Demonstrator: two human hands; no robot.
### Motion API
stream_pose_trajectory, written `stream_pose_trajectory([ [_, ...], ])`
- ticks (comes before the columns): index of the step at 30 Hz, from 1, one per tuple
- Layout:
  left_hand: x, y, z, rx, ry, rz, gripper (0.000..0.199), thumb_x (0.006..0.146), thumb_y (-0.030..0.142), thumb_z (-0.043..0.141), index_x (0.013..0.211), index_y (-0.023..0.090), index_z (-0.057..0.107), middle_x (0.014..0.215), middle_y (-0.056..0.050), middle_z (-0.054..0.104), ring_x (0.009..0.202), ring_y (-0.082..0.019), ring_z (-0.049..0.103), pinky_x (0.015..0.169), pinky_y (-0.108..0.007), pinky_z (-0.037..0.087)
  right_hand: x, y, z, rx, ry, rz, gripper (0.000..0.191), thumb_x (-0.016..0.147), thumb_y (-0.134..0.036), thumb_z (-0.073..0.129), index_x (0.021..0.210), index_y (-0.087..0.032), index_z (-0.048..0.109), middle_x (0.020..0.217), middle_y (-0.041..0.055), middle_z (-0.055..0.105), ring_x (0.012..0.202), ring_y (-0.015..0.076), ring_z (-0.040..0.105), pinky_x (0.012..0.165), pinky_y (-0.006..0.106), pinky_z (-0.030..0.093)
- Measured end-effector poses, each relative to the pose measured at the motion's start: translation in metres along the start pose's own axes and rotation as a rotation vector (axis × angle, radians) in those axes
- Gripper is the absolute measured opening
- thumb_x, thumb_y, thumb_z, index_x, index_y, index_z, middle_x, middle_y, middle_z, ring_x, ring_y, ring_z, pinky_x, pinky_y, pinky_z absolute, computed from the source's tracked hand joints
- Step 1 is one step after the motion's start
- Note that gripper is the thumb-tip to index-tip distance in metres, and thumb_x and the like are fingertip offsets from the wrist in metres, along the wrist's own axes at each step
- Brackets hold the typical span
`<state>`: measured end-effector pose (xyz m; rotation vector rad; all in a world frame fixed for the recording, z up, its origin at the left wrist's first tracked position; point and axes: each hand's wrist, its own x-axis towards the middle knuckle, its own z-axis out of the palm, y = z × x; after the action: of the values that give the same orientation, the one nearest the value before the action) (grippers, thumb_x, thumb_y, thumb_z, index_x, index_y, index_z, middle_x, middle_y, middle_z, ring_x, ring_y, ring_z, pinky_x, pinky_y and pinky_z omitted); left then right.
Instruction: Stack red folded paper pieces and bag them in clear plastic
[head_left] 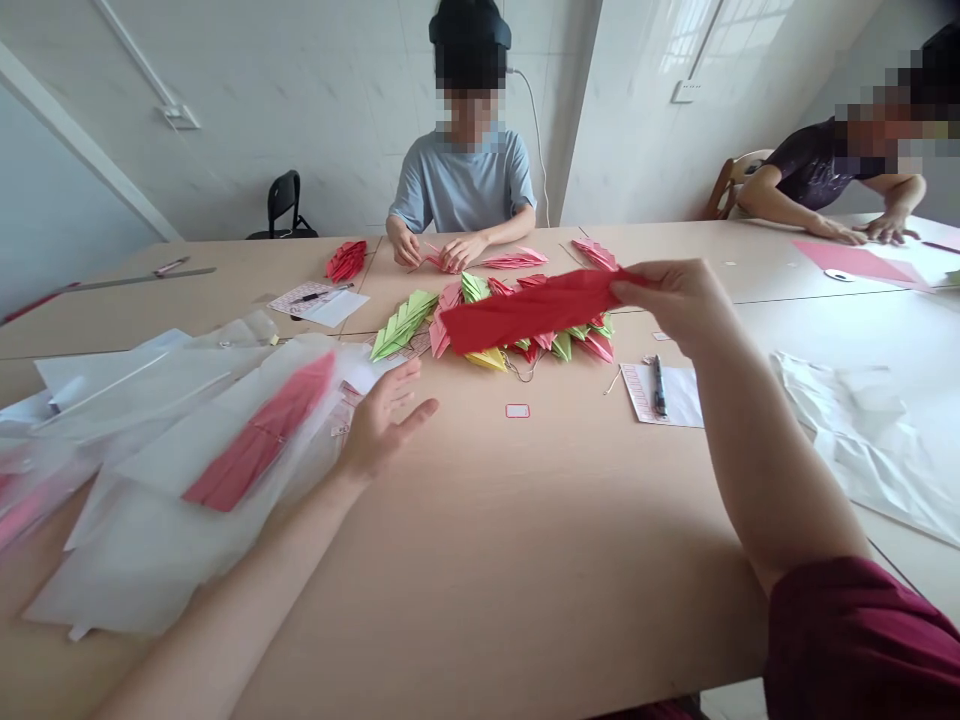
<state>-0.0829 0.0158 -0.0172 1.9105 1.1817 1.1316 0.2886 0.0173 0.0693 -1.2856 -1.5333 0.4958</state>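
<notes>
Workers share a broad, pale wood-toned surface (517,540) of joined tabletops in what looks like a small paper-craft workroom. Folded paper pieces (405,322) in green, pink, red and yellow lie heaped toward the far side, with plastic sleeves (150,590) spread at left and a pen (660,388) on a printed sheet at right. A person in light blue (465,185) handles pink paper opposite; another in a dark shirt (810,165) leans over a flat pink sheet (847,262), far right. Plain pale walls (345,90) carry sockets (686,92).
</notes>
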Motion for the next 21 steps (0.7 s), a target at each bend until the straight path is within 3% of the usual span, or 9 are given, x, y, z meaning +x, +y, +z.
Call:
stream_pose_trajectory([
  [3, 0.011, 0.009, 0.035, -0.36, -0.125, -0.107, 0.062, 0.077, 0.05, 0.071, 0.127, 0.016, 0.056, 0.125, -0.014, 0.062, 0.118, -0.031, 0.057, 0.098, -0.044, 0.049, -0.006, 0.005, 0.003, 0.089, -0.225, 0.113, 0.023, 0.077, -0.035, 0.073, 0.093, -0.018, 0.074, 0.087, 0.0065, 0.074, 0.085, 0.0222, 0.069, 0.083, 0.041, 0.055],
  [6, 0.02, 0.012, 0.061, -0.516, -0.118, -0.188, 0.053, 0.077, 0.052, 0.071, 0.112, 0.013, 0.067, 0.107, -0.012, 0.071, 0.103, -0.029, 0.065, 0.089, -0.04, 0.054, -0.005, 0.018, 0.012, 0.237, -0.338, 0.231, 0.026, 0.076, -0.036, 0.075, 0.094, -0.017, 0.073, 0.092, 0.0083, 0.073, 0.088, 0.0211, 0.069, 0.091, 0.041, 0.054],
  [10, 0.023, 0.004, 0.079, -0.635, -0.076, -0.222, 0.047, 0.079, 0.05, 0.07, 0.11, 0.015, 0.07, 0.109, -0.01, 0.071, 0.105, -0.028, 0.065, 0.092, -0.039, 0.053, -0.002, 0.038, 0.028, 0.56, -0.426, 0.434, 0.035, 0.081, -0.042, 0.071, 0.106, -0.018, 0.064, 0.102, 0.0095, 0.07, 0.09, 0.0204, 0.069, 0.085, 0.041, 0.058],
  [14, 0.025, -0.013, 0.076, -0.636, -0.001, -0.238, 0.047, 0.074, 0.05, 0.074, 0.104, 0.014, 0.071, 0.106, -0.012, 0.072, 0.102, -0.028, 0.066, 0.093, -0.04, 0.052, -0.001, 0.054, 0.038, 0.471, -0.669, 0.592, 0.039, 0.079, -0.038, 0.074, 0.109, -0.018, 0.06, 0.103, 0.0109, 0.068, 0.087, 0.0188, 0.068, 0.072, 0.032, 0.06],
  [17, 0.03, -0.026, 0.065, -0.564, 0.045, -0.248, 0.049, 0.073, 0.052, 0.075, 0.102, 0.013, 0.069, 0.101, -0.012, 0.073, 0.091, -0.026, 0.069, 0.08, -0.035, 0.057, 0.0, 0.061, 0.035, 0.372, -0.752, 0.553, 0.037, 0.078, -0.032, 0.075, 0.108, -0.018, 0.06, 0.084, 0.0049, 0.067, 0.065, 0.0096, 0.06, 0.056, 0.02, 0.05],
  [21, 0.038, -0.032, 0.052, -0.469, -0.115, -0.331, 0.05, 0.075, 0.054, 0.071, 0.106, 0.015, 0.065, 0.09, -0.009, 0.074, 0.065, -0.022, 0.07, 0.051, -0.027, 0.053, 0.006, 0.065, 0.015, 0.304, -0.727, 0.419, 0.031, 0.081, -0.035, 0.07, 0.106, -0.018, 0.063, 0.06, -0.0052, 0.049, 0.048, 0.0051, 0.039, 0.043, 0.019, 0.031],
])
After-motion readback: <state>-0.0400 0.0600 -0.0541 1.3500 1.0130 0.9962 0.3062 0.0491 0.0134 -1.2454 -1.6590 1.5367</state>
